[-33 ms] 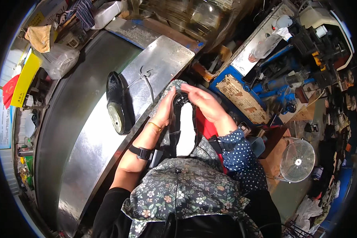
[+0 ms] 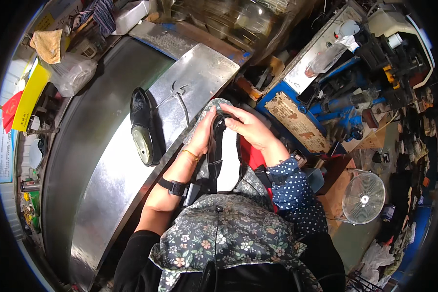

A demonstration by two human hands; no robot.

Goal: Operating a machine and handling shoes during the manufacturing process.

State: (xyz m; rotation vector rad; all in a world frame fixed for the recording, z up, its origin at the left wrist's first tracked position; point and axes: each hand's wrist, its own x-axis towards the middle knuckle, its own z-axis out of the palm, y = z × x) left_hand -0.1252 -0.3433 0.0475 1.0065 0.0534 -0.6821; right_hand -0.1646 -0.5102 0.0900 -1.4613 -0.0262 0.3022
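A black shoe upper (image 2: 228, 160) with a white, sole-shaped piece along its middle lies lengthwise on my lap, its narrow end pointing away from me. My left hand (image 2: 202, 135) presses along its left side, fingers held together near the far end. Around the far right of the shoe curls my right hand (image 2: 252, 127), its thumb on the dark part just beyond the white piece. On the metal bench to the left rests another black shoe (image 2: 140, 108), with a pale inside or heel area toward me. Beside it is a thin metal hooked tool (image 2: 180, 100).
The shiny metal bench (image 2: 107, 190) runs along my left, bordering a dark curved belt (image 2: 78, 141). A blue-framed machine (image 2: 297, 121) stands at the far right. A round fan (image 2: 364, 198) is lower right, near a brown box (image 2: 337, 180). Floral cloth (image 2: 228, 233) covers my lap.
My right thumb has shifted down and inward over the far end of the shoe, covering the dark gathered part there. My left hand and the shoe stay almost still.
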